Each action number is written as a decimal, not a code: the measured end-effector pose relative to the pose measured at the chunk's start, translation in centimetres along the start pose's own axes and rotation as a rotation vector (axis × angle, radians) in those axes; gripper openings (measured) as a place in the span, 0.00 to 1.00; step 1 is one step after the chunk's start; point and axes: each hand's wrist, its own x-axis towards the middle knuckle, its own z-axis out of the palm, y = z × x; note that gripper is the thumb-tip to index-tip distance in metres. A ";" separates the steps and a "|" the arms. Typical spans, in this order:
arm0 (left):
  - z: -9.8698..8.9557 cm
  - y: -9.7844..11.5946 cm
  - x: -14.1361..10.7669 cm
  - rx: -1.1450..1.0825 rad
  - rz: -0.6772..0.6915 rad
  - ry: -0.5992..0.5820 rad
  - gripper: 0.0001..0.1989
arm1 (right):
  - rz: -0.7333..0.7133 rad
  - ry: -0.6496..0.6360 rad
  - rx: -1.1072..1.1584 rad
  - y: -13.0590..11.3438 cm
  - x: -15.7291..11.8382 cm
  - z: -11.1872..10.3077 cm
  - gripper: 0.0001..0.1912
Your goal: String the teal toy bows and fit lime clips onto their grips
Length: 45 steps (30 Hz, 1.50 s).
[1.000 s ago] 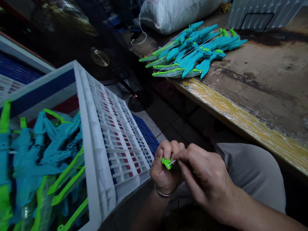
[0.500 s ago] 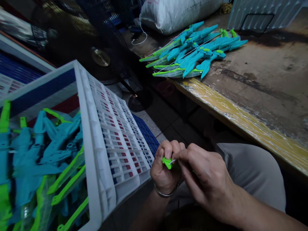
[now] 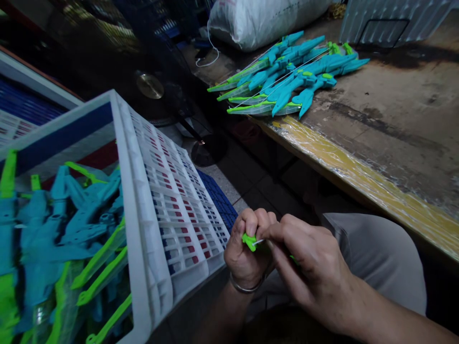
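My left hand (image 3: 245, 260), with a metal bangle at its wrist, is closed around a small bright green plastic piece (image 3: 248, 241) whose end sticks out between thumb and fingers. A thin white string (image 3: 258, 242) runs from that piece to my right hand (image 3: 311, 267), where thumb and forefinger pinch it. Under my right fingers shows a second green bit (image 3: 294, 259); most of it is hidden, so I cannot tell its shape. Both hands are close together above my lap.
To the left, a white plastic crate (image 3: 143, 229) holds many teal and green toy bows (image 3: 82, 210). More strung toy bows (image 3: 304, 71) lie on the worn table (image 3: 401, 105), near a white sack (image 3: 261, 24) and a grey bin (image 3: 394, 24). A dark fan (image 3: 150, 86) stands behind the crate.
The hands stay almost in place. My right hand has shifted very slightly, and a green bit now shows beneath its fingers.
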 end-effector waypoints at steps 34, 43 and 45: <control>-0.1 0.2 0.2 0.115 -0.128 0.058 0.14 | -0.202 -0.088 -0.303 1.6 -0.6 0.8 0.12; -1.4 0.5 -0.3 0.423 -0.170 0.112 0.16 | -0.275 -0.011 -0.657 3.1 0.0 0.5 0.14; -2.0 0.3 -0.2 0.495 -0.148 0.076 0.17 | -0.314 0.021 -0.631 2.6 0.6 0.0 0.13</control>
